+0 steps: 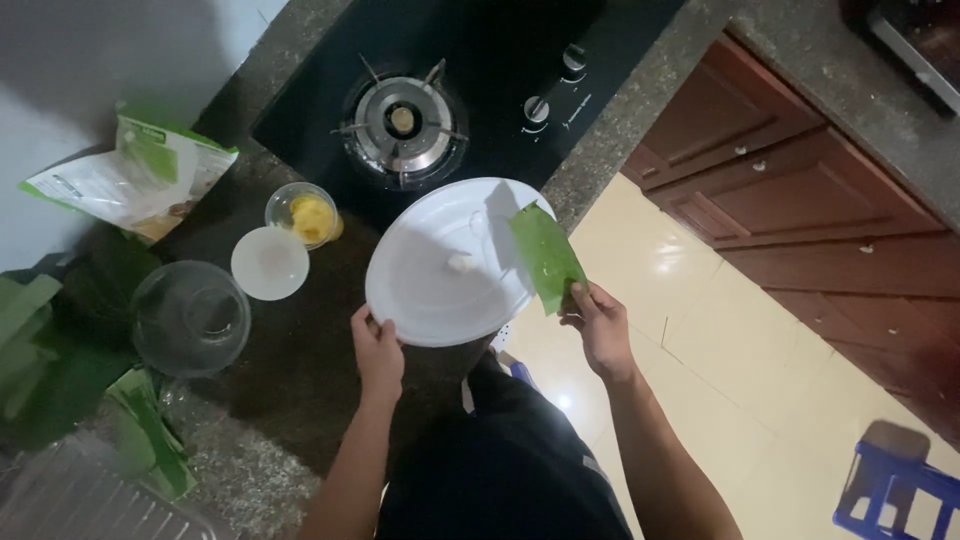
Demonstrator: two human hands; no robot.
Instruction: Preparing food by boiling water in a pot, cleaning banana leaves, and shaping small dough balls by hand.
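My left hand grips the near rim of a round white plate, held level over the counter edge in front of the gas burner. A small pale lump lies near the middle of the plate. In my right hand a strip of green leaf is pinched at its lower end. The leaf's upper end lies over the plate's right rim.
On the dark stone counter stand a small white lid, a clear cup of yellow food, an empty glass bowl and a green-and-white bag. Green leaves pile at left. Brown cabinets and a blue stool stand at right.
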